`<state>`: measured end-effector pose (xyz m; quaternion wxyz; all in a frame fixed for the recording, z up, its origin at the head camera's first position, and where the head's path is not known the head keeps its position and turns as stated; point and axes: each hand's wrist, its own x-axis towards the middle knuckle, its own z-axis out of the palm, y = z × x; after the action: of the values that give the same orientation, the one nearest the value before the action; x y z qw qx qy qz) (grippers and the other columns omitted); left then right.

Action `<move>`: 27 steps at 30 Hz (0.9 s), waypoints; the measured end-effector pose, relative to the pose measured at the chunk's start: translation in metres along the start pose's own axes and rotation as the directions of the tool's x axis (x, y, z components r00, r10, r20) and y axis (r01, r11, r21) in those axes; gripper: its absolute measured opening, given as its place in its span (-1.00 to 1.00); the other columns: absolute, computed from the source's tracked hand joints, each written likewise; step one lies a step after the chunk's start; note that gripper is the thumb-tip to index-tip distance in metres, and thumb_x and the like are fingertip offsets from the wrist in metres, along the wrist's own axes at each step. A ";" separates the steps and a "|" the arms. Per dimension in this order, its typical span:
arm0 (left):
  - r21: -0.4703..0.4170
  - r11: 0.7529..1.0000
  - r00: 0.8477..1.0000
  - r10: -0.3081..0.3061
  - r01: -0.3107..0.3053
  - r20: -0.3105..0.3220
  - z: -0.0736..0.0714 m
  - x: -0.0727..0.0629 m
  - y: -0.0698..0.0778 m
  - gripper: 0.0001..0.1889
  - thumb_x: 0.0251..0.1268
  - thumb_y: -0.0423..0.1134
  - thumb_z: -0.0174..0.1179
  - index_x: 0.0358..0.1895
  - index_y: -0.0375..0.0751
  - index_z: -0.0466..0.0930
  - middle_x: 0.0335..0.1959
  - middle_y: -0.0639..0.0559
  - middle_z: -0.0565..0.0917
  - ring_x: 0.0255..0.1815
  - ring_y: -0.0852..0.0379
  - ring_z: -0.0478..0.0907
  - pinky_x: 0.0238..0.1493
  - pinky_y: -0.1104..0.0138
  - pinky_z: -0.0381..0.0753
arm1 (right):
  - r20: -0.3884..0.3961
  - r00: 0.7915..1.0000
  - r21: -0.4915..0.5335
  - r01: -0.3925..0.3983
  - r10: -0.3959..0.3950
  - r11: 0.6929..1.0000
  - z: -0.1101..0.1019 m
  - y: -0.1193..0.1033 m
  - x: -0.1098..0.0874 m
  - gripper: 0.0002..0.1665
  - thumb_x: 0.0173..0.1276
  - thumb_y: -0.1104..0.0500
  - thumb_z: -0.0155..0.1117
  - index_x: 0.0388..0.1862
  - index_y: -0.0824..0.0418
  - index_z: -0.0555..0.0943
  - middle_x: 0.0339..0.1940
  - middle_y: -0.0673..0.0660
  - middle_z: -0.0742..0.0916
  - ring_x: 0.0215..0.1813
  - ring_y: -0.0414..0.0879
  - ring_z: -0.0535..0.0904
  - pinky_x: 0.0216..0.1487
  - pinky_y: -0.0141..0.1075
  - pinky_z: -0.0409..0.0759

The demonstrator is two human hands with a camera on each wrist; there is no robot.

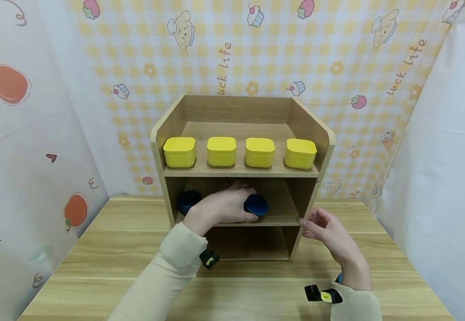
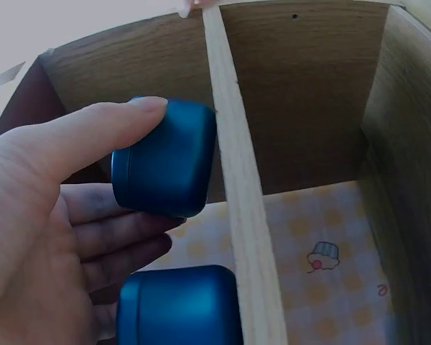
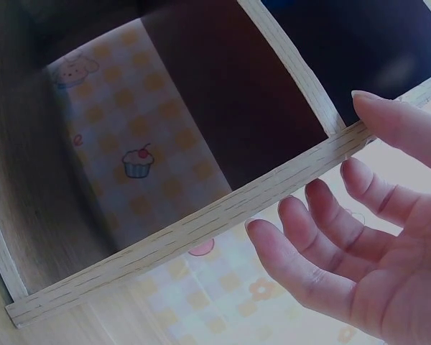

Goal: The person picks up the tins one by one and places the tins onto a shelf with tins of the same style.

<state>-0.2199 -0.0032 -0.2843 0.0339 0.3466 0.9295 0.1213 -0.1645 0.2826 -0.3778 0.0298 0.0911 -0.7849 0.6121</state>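
My left hand (image 1: 226, 205) reaches into the middle level of a small wooden shelf (image 1: 240, 175). Its thumb and fingers hold a rounded blue lidded box (image 1: 256, 205); in the left wrist view the thumb lies on one side of this blue box (image 2: 174, 158). A second blue box (image 1: 188, 201) stands at the left of the same level, partly behind the wrist. At the shelf's right side, my right hand (image 1: 328, 234) has its fingers loosely bent, with the thumb at the front edge of the side panel (image 3: 201, 223) and nothing held.
Several yellow lidded boxes (image 1: 221, 152) stand in a row along the front of the top level. Below the middle board is a lower compartment (image 1: 252, 243). The shelf stands on a wood-grain table (image 1: 124, 249), before a checked yellow cloth (image 1: 252, 58) with white sheets at both sides.
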 end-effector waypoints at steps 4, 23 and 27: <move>0.023 1.000 1.000 -0.016 0.017 -0.013 0.002 0.000 -0.001 -0.34 0.24 0.13 0.28 0.36 -0.07 0.41 0.39 -0.03 0.38 0.41 0.01 0.25 0.37 0.14 0.27 | 0.001 1.000 0.004 -0.004 0.004 1.000 0.000 0.001 0.000 -0.63 0.40 0.14 0.30 -0.17 0.43 0.40 -0.28 0.22 0.51 -0.19 0.01 0.56 -0.05 -0.13 0.67; 0.048 0.998 0.998 -0.052 0.050 0.029 0.000 0.007 -0.007 -0.32 0.29 0.18 0.21 0.39 -0.08 0.38 0.40 -0.05 0.37 0.42 0.02 0.25 0.44 0.08 0.14 | 0.004 1.000 0.012 -0.006 0.006 1.000 0.000 0.001 0.000 -0.64 0.41 0.16 0.28 -0.16 0.43 0.39 -0.28 0.23 0.51 -0.17 0.01 0.56 -0.04 -0.10 0.66; 0.026 0.998 0.997 -0.062 0.061 0.037 -0.001 0.007 -0.007 -0.31 0.30 0.17 0.21 0.40 -0.09 0.37 0.41 -0.05 0.35 0.43 0.02 0.23 0.43 0.10 0.15 | 0.000 1.000 0.012 -0.014 0.014 1.000 0.000 0.000 0.001 -0.64 0.41 0.15 0.29 -0.17 0.42 0.39 -0.27 0.22 0.51 -0.16 0.00 0.56 -0.04 -0.10 0.66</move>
<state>-0.2300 -0.0035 -0.2846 0.0509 0.3203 0.9404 0.1022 -0.1651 0.2827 -0.3777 0.0250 0.0855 -0.7819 0.6170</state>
